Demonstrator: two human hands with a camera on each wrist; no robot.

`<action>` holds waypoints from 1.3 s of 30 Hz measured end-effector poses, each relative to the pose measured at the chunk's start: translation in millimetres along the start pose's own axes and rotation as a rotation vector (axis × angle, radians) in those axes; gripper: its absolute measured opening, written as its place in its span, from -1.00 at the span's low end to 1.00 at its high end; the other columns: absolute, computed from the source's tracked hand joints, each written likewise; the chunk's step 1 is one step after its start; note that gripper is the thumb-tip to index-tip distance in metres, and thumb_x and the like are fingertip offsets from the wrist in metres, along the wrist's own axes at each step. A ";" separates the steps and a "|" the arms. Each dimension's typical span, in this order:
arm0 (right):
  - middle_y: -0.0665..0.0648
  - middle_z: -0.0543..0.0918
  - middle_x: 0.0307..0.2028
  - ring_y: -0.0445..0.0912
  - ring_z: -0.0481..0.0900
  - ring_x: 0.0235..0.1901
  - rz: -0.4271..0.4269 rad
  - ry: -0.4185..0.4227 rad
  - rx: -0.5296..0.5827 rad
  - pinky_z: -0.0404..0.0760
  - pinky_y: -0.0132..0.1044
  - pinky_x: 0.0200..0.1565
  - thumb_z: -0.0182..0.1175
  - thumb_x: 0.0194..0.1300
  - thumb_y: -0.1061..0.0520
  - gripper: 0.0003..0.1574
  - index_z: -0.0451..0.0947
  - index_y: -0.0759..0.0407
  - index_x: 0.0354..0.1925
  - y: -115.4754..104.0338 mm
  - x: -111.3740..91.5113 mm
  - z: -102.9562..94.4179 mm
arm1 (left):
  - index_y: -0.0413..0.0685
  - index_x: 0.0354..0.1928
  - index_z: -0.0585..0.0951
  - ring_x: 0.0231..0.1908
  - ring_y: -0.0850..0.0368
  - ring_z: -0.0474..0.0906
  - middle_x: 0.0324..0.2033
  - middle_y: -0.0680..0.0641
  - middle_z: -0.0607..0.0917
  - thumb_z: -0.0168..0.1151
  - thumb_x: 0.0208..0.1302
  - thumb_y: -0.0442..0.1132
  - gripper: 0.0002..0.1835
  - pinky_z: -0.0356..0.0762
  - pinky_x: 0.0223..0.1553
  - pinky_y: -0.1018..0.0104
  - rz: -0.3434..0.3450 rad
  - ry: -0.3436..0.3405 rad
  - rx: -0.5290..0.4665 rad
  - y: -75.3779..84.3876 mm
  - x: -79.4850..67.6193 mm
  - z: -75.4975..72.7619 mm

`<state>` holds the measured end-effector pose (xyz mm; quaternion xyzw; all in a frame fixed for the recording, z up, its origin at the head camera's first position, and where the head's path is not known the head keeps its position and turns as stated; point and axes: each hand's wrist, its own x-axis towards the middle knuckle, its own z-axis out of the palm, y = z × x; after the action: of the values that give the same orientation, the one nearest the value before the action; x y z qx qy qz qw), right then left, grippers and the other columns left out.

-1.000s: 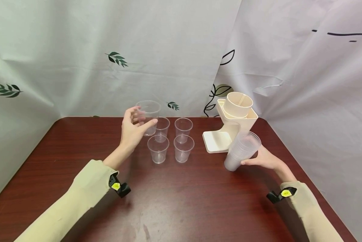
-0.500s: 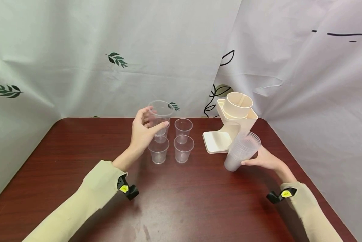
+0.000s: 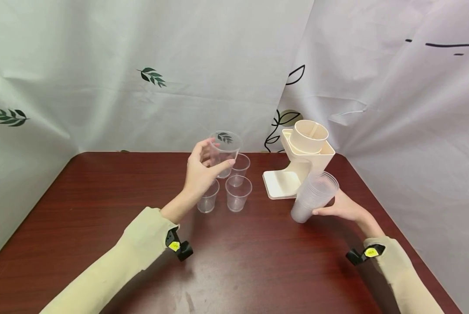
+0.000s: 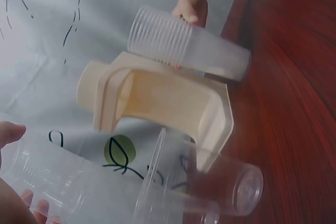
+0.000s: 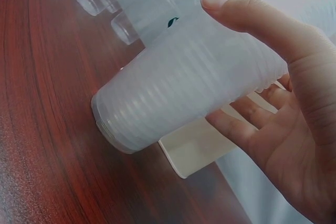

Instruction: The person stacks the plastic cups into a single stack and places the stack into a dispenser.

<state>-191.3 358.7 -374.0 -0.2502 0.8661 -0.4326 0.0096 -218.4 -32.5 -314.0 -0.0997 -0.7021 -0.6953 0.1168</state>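
Observation:
My left hand (image 3: 203,170) holds a clear plastic cup (image 3: 227,159) upright, thumb on one side and fingers on the other, above a group of clear cups on the table. Of these, the front left cup (image 3: 207,201), the front right cup (image 3: 237,196) and the back right cup (image 3: 242,165) show. The back left one is hidden behind my hand and the held cup. My right hand (image 3: 341,205) grips a tilted stack of nested clear cups (image 3: 313,196), its lower end close to the table; the right wrist view shows the stack (image 5: 173,87) between thumb and fingers.
A cream plastic stand (image 3: 313,159) with a round collar on top and a flat square base (image 3: 281,184) stands at the back right, just behind the stack. The dark red wooden table (image 3: 250,261) ends at a white patterned curtain (image 3: 203,65) at the back.
My left hand has moved right with the cup, passing over the left cups towards the back right one. The right hand and its stack have stayed in place.

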 end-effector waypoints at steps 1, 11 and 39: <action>-0.24 0.51 -0.03 -0.39 0.44 -0.02 -0.001 0.000 -0.002 0.26 -0.63 0.07 0.46 -0.14 0.38 0.06 0.15 0.34 0.29 -0.2 -0.1 0.0 | -0.08 0.22 0.41 0.05 0.11 0.48 0.10 -0.08 0.58 0.46 0.03 -0.29 -0.32 0.45 0.13 0.21 0.002 -0.006 -0.004 0.6 -0.3 2.4; -0.23 0.52 -0.03 -0.39 0.44 -0.02 0.005 -0.001 0.006 0.25 -0.62 0.08 0.46 -0.13 0.38 0.04 0.16 0.32 0.28 0.3 -0.2 0.0 | -0.08 0.21 0.41 0.06 0.15 0.49 0.09 -0.06 0.60 0.48 0.00 -0.31 -0.31 0.47 0.13 0.28 0.019 -0.063 -0.031 4.8 -1.8 27.3; -0.22 0.55 -0.03 -0.36 0.47 -0.01 -0.007 -0.016 0.034 0.29 -0.61 0.09 0.45 -0.12 0.39 -0.02 0.22 0.26 0.26 4.0 1.7 -1.4 | -0.09 0.22 0.48 0.06 0.07 0.51 0.04 -0.13 0.61 0.50 -0.05 -0.33 -0.30 0.56 0.09 0.23 0.030 -0.157 -0.067 13.9 -3.4 81.4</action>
<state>-194.7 361.0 -375.8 -0.2567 0.8576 -0.4453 0.0194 -213.0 49.2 -302.2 -0.1680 -0.6839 -0.7067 0.0683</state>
